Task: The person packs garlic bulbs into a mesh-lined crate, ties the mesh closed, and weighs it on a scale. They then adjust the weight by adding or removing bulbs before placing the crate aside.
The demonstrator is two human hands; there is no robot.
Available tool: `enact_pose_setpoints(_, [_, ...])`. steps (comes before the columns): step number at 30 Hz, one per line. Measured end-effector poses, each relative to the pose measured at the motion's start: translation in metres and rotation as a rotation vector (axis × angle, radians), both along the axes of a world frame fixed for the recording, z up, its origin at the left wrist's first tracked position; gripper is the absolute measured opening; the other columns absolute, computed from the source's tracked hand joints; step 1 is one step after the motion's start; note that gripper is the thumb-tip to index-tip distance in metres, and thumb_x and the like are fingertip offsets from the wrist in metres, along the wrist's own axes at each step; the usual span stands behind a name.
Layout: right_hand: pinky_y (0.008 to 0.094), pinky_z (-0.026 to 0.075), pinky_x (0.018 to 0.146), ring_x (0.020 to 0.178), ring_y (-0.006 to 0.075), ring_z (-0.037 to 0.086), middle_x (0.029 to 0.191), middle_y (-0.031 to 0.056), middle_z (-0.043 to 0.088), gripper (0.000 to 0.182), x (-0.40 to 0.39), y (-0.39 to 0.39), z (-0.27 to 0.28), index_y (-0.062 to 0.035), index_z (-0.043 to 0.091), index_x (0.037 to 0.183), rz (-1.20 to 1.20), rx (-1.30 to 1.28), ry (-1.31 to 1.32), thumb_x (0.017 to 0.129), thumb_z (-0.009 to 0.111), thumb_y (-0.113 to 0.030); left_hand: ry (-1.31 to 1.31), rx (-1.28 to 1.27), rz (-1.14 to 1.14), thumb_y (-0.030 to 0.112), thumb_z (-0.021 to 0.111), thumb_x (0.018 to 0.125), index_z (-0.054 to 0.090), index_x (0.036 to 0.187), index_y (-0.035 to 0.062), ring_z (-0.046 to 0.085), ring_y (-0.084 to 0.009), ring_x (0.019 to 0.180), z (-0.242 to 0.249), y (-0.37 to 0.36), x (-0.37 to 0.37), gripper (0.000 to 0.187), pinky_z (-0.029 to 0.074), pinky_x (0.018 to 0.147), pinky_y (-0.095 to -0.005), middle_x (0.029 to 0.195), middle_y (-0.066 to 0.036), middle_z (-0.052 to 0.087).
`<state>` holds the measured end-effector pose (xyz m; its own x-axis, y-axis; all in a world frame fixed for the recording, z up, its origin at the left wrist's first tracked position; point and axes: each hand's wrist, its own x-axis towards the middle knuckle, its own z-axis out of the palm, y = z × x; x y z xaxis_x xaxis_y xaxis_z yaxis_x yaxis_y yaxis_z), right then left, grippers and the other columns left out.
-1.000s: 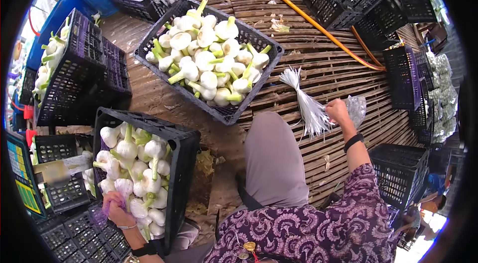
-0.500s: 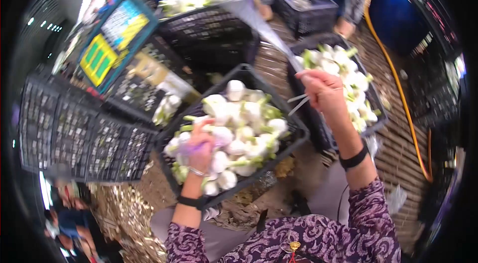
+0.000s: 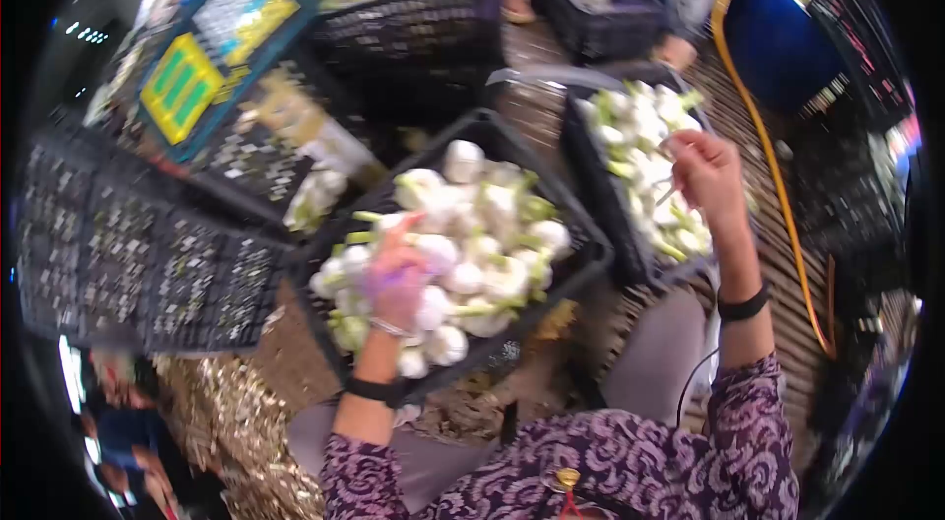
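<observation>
White garlic bulbs (image 3: 468,279) with short green stems fill a black plastic crate (image 3: 581,284) in front of me. My left hand (image 3: 399,279) lies on the bulbs at the left side of this crate, fingers stretched out and slightly blurred. Raised over a second crate (image 3: 635,269) of garlic at the right is my right hand (image 3: 709,175), its fingers pinched together. A thin pale strip (image 3: 667,195) pokes out of its grip; its exact kind is too blurred to tell.
Another garlic-filled crate (image 3: 404,32) stands at the back. A signboard (image 3: 182,92) leans at the left, above dark slatted crates (image 3: 148,264). A person's foot (image 3: 677,52) is beyond the right crate. An orange hose (image 3: 773,156) runs down the right, and peelings (image 3: 226,422) litter the floor.
My right hand has moved right, away from the gap between the two crates, with the thin pale strip still in its fingers. My left hand stays on the bulbs.
</observation>
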<state>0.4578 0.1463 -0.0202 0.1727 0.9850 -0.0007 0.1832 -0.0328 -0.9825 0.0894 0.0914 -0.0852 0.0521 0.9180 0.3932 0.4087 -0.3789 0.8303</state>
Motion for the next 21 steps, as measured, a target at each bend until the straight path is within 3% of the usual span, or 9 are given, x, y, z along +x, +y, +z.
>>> enact_pose_setpoints(3, [0.0195,0.029,0.031,0.033,0.005,0.04,0.047,0.0002,0.049,0.015,0.11,-0.05,-0.004,0.0002,0.06,0.081,-0.306,-0.067,-0.236,0.084,0.052,-0.012,0.119,0.063,-0.032,0.002,0.051,0.067,0.047,0.059,0.0051,0.054,-0.0239,0.104,-0.003,0.004,-0.005,0.01,0.04,0.088,-0.0341,0.116,-0.018,0.056])
enact_pose_setpoints(5, [0.0231,0.03,0.028,0.031,0.0095,0.041,0.046,0.0035,0.049,0.016,0.176,-0.097,-0.04,0.0007,0.06,0.08,-0.464,-0.167,-0.458,0.084,0.05,-0.011,-0.017,-0.108,-0.011,-0.002,0.048,0.064,0.044,0.055,0.0035,0.05,-0.0087,0.064,-0.004,0.001,-0.006,0.011,0.038,0.055,-0.0217,0.117,-0.016,0.056])
enact_pose_setpoints(7, [0.0288,0.04,0.032,0.035,0.0191,0.052,0.049,0.0111,0.055,0.024,0.239,-0.157,-0.102,0.0014,0.062,0.068,-0.438,-0.492,-0.542,0.078,0.051,-0.018,-0.101,-0.171,-0.01,-0.002,0.047,0.064,0.045,0.055,0.0036,0.044,-0.0059,0.055,-0.005,0.001,-0.005,0.011,0.035,0.05,-0.0204,0.118,-0.016,0.055])
enact_pose_setpoints(8, [0.0321,0.049,0.042,0.038,0.0252,0.057,0.054,0.0175,0.058,0.023,0.276,-0.192,-0.149,0.0032,0.065,0.073,-0.262,-0.406,-1.047,0.075,0.051,-0.016,-0.107,-0.169,-0.022,-0.002,0.047,0.064,0.045,0.055,0.0036,0.044,-0.0059,0.055,-0.004,0.0,-0.005,0.011,0.035,0.05,-0.0204,0.118,-0.016,0.055])
enact_pose_setpoints(11, [0.0323,0.05,0.045,0.045,0.0253,0.06,0.057,0.0183,0.059,0.023,0.23,-0.193,-0.098,0.0038,0.064,0.071,-0.479,-0.715,-0.694,0.076,0.048,-0.011,-0.088,-0.174,-0.013,-0.003,0.045,0.064,0.046,0.057,0.0029,0.056,-0.0128,0.072,-0.003,0.001,-0.005,0.009,0.043,0.066,-0.0235,0.115,-0.018,0.056])
enact_pose_setpoints(13, [0.0273,0.044,0.037,0.042,0.0164,0.056,0.053,0.0097,0.056,0.022,0.241,-0.174,-0.096,0.0012,0.064,0.069,-0.565,-0.492,-0.567,0.079,0.051,-0.013,0.036,-0.013,-0.057,-0.003,0.045,0.065,0.045,0.056,0.0041,0.043,-0.0049,0.054,-0.007,0.004,-0.008,0.012,0.035,0.048,-0.0214,0.119,-0.016,0.054])
enact_pose_setpoints(15, [0.0217,0.034,0.032,0.035,0.0083,0.045,0.051,0.0024,0.05,0.019,0.193,-0.129,-0.058,-0.0019,0.063,0.071,-0.702,-0.122,-0.292,0.082,0.053,-0.013,0.21,-0.058,0.004,-0.004,0.046,0.065,0.044,0.056,0.0037,0.049,-0.0088,0.064,0.003,-0.002,-0.007,0.012,0.039,0.056,-0.0225,0.119,-0.018,0.054])
enact_pose_setpoints(17, [0.0184,0.03,0.034,0.035,0.0052,0.039,0.051,0.0004,0.05,0.016,0.13,-0.084,-0.031,-0.0032,0.064,0.079,-0.542,0.04,-0.021,0.085,0.052,-0.012,0.13,-0.01,0.003,-0.003,0.048,0.064,0.044,0.055,0.0033,0.054,-0.014,0.076,-0.006,-0.001,-0.009,0.012,0.041,0.069,-0.0239,0.12,-0.019,0.053])
enact_pose_setpoints(21, [0.0223,0.043,0.055,0.058,0.0087,0.053,0.064,0.0013,0.059,0.012,-0.043,-0.001,-0.061,-0.0015,0.065,0.087,0.148,0.244,-0.168,0.081,0.055,-0.006,0.046,-0.063,0.01,-0.005,0.051,0.064,0.053,0.057,0.0025,0.055,-0.0196,0.099,0.014,-0.005,0.004,0.011,0.04,0.085,-0.0266,0.127,-0.019,0.047])
